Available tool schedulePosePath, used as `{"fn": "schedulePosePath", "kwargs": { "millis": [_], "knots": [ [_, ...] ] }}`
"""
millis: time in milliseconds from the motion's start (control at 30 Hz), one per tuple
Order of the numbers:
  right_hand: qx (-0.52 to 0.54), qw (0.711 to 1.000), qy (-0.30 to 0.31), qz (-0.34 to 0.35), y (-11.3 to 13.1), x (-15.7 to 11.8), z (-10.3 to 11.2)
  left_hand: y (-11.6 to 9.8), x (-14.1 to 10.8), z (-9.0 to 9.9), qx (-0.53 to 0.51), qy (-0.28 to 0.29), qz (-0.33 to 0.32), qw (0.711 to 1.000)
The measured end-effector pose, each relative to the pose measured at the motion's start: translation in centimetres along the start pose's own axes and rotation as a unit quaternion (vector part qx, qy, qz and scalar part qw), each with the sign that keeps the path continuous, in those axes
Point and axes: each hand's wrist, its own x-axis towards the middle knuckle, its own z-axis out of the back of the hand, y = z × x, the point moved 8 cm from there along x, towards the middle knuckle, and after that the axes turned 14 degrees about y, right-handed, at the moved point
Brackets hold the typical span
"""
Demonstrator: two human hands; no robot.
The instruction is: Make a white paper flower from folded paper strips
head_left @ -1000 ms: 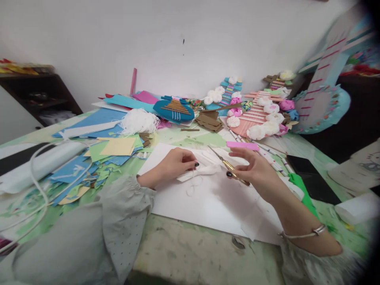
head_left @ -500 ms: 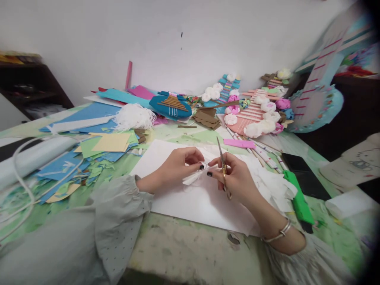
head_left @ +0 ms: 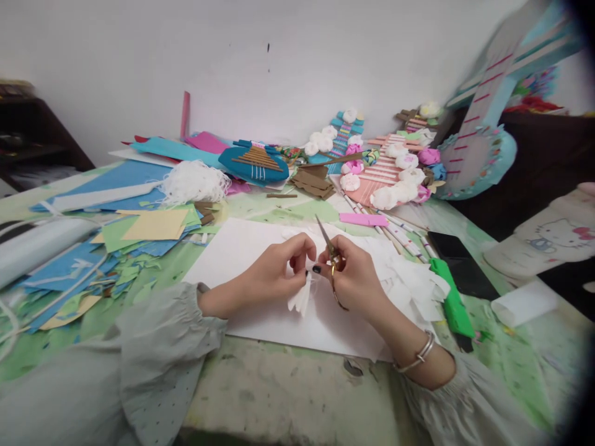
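Above a large white sheet point(head_left: 260, 322), my left hand point(head_left: 274, 272) pinches a small gathered piece of white paper point(head_left: 302, 298); its pleated end hangs down and fans out. My right hand point(head_left: 356, 272) is closed round a pair of scissors point(head_left: 331, 248), whose blades point up and to the left, away from the paper. The right thumb and fingertip meet the top of the gathered piece, close to the left fingertips. What lies between those fingertips is mostly hidden. More white paper pieces point(head_left: 409, 282) lie in a loose heap behind and right of my right hand.
Blue, green and cream paper scraps point(head_left: 153, 224) cover the left side, with a ball of white string point(head_left: 195, 183) behind. Decorated craft pieces point(head_left: 381, 176) lean along the wall. To the right are markers point(head_left: 404, 240), a black phone point(head_left: 462, 266), a green tool point(head_left: 450, 297) and a white cup point(head_left: 543, 238).
The white paper piece has turned from lying sideways to hanging downward. Both hands have drawn closer together, and the camera view has shifted slightly to the right.
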Motion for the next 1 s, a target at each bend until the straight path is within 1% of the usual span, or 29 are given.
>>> {"fn": "schedulePosePath", "kwargs": {
  "millis": [100, 233, 333, 433, 500, 567, 633, 700, 767, 833, 867, 933, 1000],
  "knots": [
    [-0.054, 0.998, 0.0, 0.019, 0.8, 0.0, -0.4, 0.1, 0.0, -0.3, -0.014, -0.006, 0.002, 1.0],
    [-0.082, 0.996, -0.004, 0.027, 0.7, 0.2, -0.2, 0.7, 0.1, -0.4, -0.017, -0.002, 0.016, 1.0],
    [-0.03, 0.999, -0.013, 0.017, -0.1, 0.3, 0.9, 1.8, 0.1, 0.2, -0.018, -0.012, 0.044, 0.999],
    [0.046, 0.999, -0.009, -0.017, -1.2, 0.3, 2.0, 3.0, 0.0, 1.3, 0.017, -0.041, 0.075, 0.996],
    [0.072, 0.997, -0.001, -0.038, -1.4, 0.2, 2.4, 3.5, -0.1, 1.7, 0.034, -0.055, 0.089, 0.994],
    [0.093, 0.994, 0.013, -0.05, -1.4, 0.1, 2.4, 3.8, -0.1, 1.8, 0.029, -0.06, 0.099, 0.993],
    [0.111, 0.991, 0.038, -0.058, -1.2, 0.0, 2.2, 3.8, -0.1, 1.7, 0.016, -0.059, 0.105, 0.993],
    [0.118, 0.987, 0.09, -0.067, -1.0, -0.2, 1.8, 3.7, -0.1, 1.6, -0.003, -0.059, 0.107, 0.993],
    [0.108, 0.976, 0.174, -0.074, -0.7, -0.5, 1.1, 3.6, -0.1, 1.7, -0.027, -0.063, 0.111, 0.991],
    [0.081, 0.957, 0.265, -0.081, -0.4, -1.1, 0.5, 3.7, -0.2, 2.0, -0.04, -0.073, 0.12, 0.989],
    [0.065, 0.95, 0.295, -0.086, -0.4, -1.3, 0.4, 3.7, -0.3, 2.2, -0.039, -0.077, 0.123, 0.989],
    [0.036, 0.945, 0.312, -0.095, -0.5, -1.6, 0.6, 3.9, -0.4, 2.5, -0.033, -0.085, 0.124, 0.988],
    [0.02, 0.947, 0.304, -0.103, -0.7, -1.6, 0.8, 4.2, -0.4, 2.6, -0.04, -0.083, 0.121, 0.988]
  ]
}}
